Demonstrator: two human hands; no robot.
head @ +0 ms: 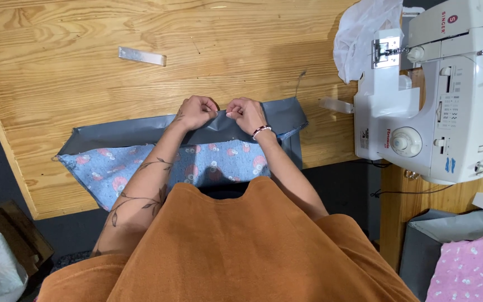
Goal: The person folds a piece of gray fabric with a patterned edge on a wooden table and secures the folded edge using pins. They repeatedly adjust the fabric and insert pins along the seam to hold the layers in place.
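**Two hands pinching the folded edge of a grey cloth on a wooden table**

A person in a rust-orange top is looking straight down at a wooden table (85, 50). Both hands are meeting at the far edge of a long grey cloth (124, 131), which is lying across the table with its long axis running left to right. The left hand (195, 112) and the right hand (245, 114) are sitting side by side, nearly touching, fingers curled and pinching the grey fold between them. The fold is lying directly under the fingertips, with more of the strip stretching away to the left than to the right. A blue flowered cloth (110, 168) is showing beneath the grey one, on the side nearer the body.

A white sewing machine (448, 106) is standing at the right, well apart from the hands, with white cloth (359, 33) bunched behind it. A grey bin (420, 246) at lower right is holding pink dotted cloth (470, 268). A small pale strip (142, 56) is lying alone on the far tabletop.
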